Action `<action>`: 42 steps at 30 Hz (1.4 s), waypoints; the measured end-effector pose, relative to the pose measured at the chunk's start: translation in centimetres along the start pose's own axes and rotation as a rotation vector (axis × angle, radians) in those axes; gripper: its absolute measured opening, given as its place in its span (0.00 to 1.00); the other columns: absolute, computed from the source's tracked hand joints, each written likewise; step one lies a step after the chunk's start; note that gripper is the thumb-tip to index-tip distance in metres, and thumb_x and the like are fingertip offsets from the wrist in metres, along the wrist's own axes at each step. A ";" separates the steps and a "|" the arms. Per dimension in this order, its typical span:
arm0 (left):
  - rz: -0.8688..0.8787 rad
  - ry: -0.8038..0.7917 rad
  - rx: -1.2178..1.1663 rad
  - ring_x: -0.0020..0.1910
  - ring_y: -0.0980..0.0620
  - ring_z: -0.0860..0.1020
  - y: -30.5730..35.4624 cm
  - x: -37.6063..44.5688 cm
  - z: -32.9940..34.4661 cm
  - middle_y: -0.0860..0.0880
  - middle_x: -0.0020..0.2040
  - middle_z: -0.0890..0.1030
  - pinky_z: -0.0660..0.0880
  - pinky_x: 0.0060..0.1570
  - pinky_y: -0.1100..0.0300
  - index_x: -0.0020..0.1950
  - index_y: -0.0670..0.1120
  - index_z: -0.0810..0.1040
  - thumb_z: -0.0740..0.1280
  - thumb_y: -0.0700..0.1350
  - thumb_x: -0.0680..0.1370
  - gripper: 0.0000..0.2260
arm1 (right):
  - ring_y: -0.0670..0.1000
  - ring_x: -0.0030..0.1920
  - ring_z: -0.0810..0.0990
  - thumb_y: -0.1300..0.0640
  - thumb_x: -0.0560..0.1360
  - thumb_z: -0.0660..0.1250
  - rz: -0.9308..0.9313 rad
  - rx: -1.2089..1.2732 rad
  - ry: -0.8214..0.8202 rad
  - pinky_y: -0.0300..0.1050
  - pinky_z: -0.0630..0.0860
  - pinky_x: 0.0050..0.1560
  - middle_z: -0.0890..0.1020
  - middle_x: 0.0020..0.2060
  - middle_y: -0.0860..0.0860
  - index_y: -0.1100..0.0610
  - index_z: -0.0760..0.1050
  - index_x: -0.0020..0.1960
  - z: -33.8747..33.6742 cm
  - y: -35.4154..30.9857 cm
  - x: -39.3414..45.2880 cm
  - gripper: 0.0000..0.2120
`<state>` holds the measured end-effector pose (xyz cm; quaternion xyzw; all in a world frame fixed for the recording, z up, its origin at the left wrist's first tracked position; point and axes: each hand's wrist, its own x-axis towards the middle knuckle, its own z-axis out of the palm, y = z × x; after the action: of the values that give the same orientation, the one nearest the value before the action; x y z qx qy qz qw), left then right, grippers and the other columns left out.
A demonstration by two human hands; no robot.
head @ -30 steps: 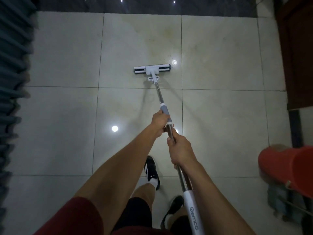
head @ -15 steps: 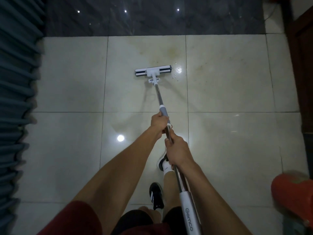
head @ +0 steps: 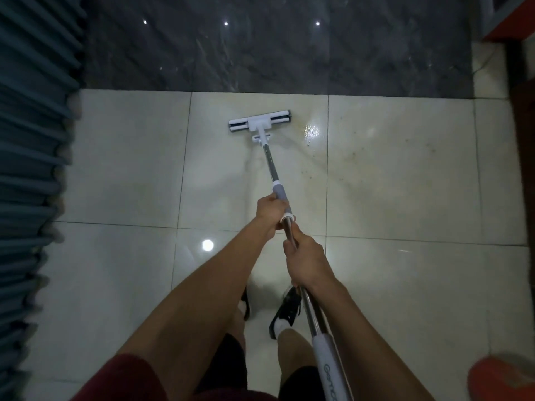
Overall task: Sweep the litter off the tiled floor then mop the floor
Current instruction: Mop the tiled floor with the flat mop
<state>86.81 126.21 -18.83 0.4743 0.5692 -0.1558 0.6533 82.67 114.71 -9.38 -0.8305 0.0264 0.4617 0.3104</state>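
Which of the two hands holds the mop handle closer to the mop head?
The left hand. It grips the grey collar of the mop handle, ahead of the right hand, which holds the metal shaft nearer the body.

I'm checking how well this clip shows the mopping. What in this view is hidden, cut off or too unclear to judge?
- Mop pad underside: faces the floor, so its dirt or wetness is unseen in the head view.
- Handle end: cut off by the bottom edge.
- Orange object: cropped at the bottom-right corner and blurred; unidentifiable.
- Specks on the tile: too small to tell litter from stains.
- Left hand and right hand fingers: mostly wrapped behind the pole.
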 end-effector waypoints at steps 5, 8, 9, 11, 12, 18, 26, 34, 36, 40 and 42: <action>0.016 0.000 -0.008 0.32 0.42 0.80 7.9 4.3 -2.1 0.39 0.40 0.79 0.82 0.49 0.39 0.45 0.41 0.78 0.66 0.32 0.78 0.06 | 0.52 0.36 0.80 0.54 0.85 0.55 0.025 0.009 0.016 0.49 0.83 0.41 0.80 0.45 0.55 0.41 0.57 0.79 -0.2 -7.6 5.6 0.24; 0.026 -0.013 0.028 0.34 0.41 0.81 13.0 7.4 -3.3 0.38 0.44 0.81 0.83 0.47 0.41 0.46 0.43 0.78 0.67 0.33 0.79 0.06 | 0.51 0.35 0.78 0.55 0.84 0.55 0.029 -0.001 0.039 0.52 0.84 0.43 0.79 0.45 0.55 0.43 0.57 0.79 -0.3 -12.1 9.6 0.25; 0.026 -0.009 0.050 0.35 0.40 0.82 14.6 8.6 -3.6 0.38 0.45 0.82 0.83 0.47 0.40 0.46 0.43 0.78 0.67 0.34 0.79 0.06 | 0.50 0.35 0.77 0.55 0.84 0.56 0.034 -0.010 0.046 0.53 0.84 0.44 0.79 0.45 0.55 0.43 0.57 0.79 -0.2 -13.5 10.7 0.25; 0.030 0.001 0.086 0.40 0.37 0.84 17.4 10.7 -4.4 0.36 0.48 0.83 0.83 0.46 0.39 0.45 0.43 0.78 0.67 0.35 0.79 0.05 | 0.51 0.37 0.78 0.55 0.84 0.56 0.045 -0.028 0.055 0.54 0.84 0.44 0.80 0.45 0.56 0.43 0.57 0.79 0.0 -16.4 12.7 0.25; 0.033 0.005 0.103 0.42 0.35 0.84 18.6 11.4 -4.8 0.36 0.49 0.83 0.83 0.46 0.39 0.45 0.43 0.78 0.67 0.36 0.79 0.05 | 0.51 0.37 0.78 0.55 0.84 0.56 0.051 -0.030 0.058 0.53 0.84 0.43 0.80 0.45 0.56 0.43 0.58 0.79 0.0 -17.6 13.4 0.24; 0.065 -0.028 0.121 0.33 0.41 0.81 25.8 15.0 -6.5 0.40 0.41 0.81 0.84 0.46 0.42 0.44 0.42 0.78 0.66 0.35 0.79 0.05 | 0.53 0.40 0.80 0.54 0.84 0.57 0.027 0.011 0.093 0.56 0.84 0.45 0.80 0.46 0.55 0.43 0.59 0.79 -0.1 -24.0 18.7 0.24; 0.051 -0.119 0.221 0.39 0.40 0.82 27.6 16.7 -9.0 0.38 0.46 0.81 0.83 0.46 0.46 0.57 0.38 0.77 0.64 0.35 0.80 0.08 | 0.54 0.40 0.82 0.54 0.84 0.54 0.041 -0.010 0.077 0.54 0.84 0.41 0.80 0.51 0.57 0.43 0.52 0.80 2.3 -25.8 19.8 0.26; 0.041 -0.139 0.272 0.39 0.40 0.82 19.3 11.5 -6.4 0.39 0.43 0.80 0.82 0.40 0.48 0.49 0.40 0.76 0.63 0.35 0.80 0.02 | 0.55 0.45 0.80 0.55 0.82 0.53 0.076 0.122 0.090 0.58 0.82 0.52 0.80 0.53 0.56 0.44 0.62 0.76 2.5 -17.4 12.5 0.23; 0.032 -0.134 0.297 0.40 0.40 0.82 15.7 10.0 -6.2 0.38 0.43 0.80 0.83 0.45 0.45 0.51 0.39 0.75 0.63 0.36 0.80 0.02 | 0.56 0.47 0.80 0.55 0.82 0.53 0.077 0.135 0.091 0.59 0.82 0.53 0.80 0.54 0.56 0.45 0.62 0.75 3.6 -14.4 9.8 0.22; 0.017 -0.152 0.306 0.42 0.38 0.81 7.3 5.6 -5.8 0.38 0.43 0.80 0.82 0.50 0.40 0.53 0.39 0.75 0.64 0.36 0.81 0.02 | 0.55 0.47 0.80 0.55 0.83 0.53 0.093 0.170 0.093 0.58 0.82 0.54 0.80 0.54 0.56 0.45 0.63 0.74 5.9 -7.4 3.8 0.20; 0.010 -0.163 0.305 0.41 0.39 0.81 3.0 3.0 -5.4 0.38 0.43 0.79 0.82 0.49 0.40 0.53 0.39 0.74 0.63 0.35 0.81 0.02 | 0.55 0.48 0.80 0.54 0.83 0.54 0.092 0.181 0.085 0.59 0.81 0.55 0.80 0.54 0.56 0.45 0.63 0.75 6.7 -3.7 0.6 0.20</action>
<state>86.76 133.02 -19.65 0.5565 0.4817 -0.2750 0.6186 79.23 121.49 -10.62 -0.8160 0.1192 0.4354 0.3612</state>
